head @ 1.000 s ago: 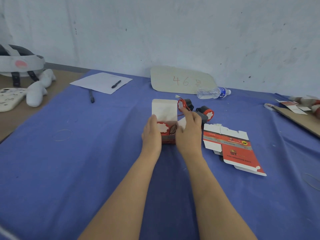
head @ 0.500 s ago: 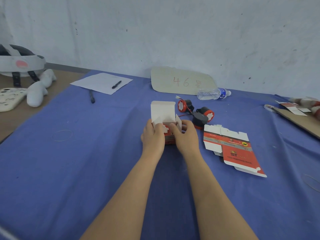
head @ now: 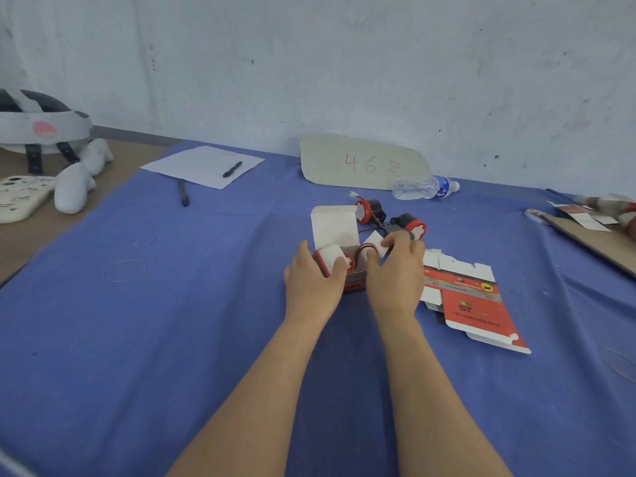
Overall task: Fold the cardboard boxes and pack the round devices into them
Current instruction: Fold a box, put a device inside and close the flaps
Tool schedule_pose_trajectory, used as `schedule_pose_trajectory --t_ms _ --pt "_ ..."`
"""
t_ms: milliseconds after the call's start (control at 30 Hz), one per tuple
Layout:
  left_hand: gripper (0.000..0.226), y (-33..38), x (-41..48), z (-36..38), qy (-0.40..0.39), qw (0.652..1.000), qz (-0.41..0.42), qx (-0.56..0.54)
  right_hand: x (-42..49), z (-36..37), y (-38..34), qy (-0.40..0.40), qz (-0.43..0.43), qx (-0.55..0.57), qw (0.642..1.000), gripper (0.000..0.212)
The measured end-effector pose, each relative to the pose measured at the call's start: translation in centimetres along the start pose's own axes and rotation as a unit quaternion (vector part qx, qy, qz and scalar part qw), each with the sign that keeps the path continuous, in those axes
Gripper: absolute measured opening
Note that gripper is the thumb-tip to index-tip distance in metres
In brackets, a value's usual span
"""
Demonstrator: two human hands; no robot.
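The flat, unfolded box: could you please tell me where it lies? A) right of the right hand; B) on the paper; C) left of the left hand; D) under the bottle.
A: the flat box lies on the blue cloth, right of the right hand.

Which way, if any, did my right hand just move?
Yes, the right hand slid right, toward the flat carton, pinching a flap of the box.

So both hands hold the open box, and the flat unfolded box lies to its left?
No: in the head view the flat unfolded box lies to the right of the open box. The left hand and right hand do hold that box.
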State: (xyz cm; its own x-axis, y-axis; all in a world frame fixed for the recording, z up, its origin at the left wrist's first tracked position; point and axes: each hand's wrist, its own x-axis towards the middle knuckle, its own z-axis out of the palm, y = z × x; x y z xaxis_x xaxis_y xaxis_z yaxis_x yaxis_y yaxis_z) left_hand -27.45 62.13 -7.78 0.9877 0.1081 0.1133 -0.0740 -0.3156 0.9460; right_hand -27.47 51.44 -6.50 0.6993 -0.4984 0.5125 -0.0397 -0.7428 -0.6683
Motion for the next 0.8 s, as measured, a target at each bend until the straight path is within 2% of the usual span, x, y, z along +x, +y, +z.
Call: schedule_pose_trajectory --t_ms 167,300,433,700,800 --pt "0.067 -0.2 -0.5 0.3 -0.013 0.997 0.064 0.047 0.6 -0.8 -0.2 -0.060 0.049 -0.049 0.996 0.029" --pt "0.049 -0.3 -0.3 0.1 0.004 0.996 0.061 0.066 0.6 -1.5 -0.7 -0.088 0.032 -0.077 0.993 0.019" --pt "0.031 0.1 -0.2 0.1 0.004 0.998 0.051 0.039 1.1 -2.3 -1.6 -0.142 0.029 -0.096 0.985 0.010" --pt "0.035 0.3 -0.2 0.3 -0.001 0.999 0.045 0.012 1.0 -2.6 -2.5 -0.178 0.006 -0.068 0.982 0.015" --pt "0.035 0.3 -0.3 0.2 -0.003 0.999 0.048 0.011 0.5 -2.3 -2.5 -0.181 0.004 -0.064 0.981 0.027"
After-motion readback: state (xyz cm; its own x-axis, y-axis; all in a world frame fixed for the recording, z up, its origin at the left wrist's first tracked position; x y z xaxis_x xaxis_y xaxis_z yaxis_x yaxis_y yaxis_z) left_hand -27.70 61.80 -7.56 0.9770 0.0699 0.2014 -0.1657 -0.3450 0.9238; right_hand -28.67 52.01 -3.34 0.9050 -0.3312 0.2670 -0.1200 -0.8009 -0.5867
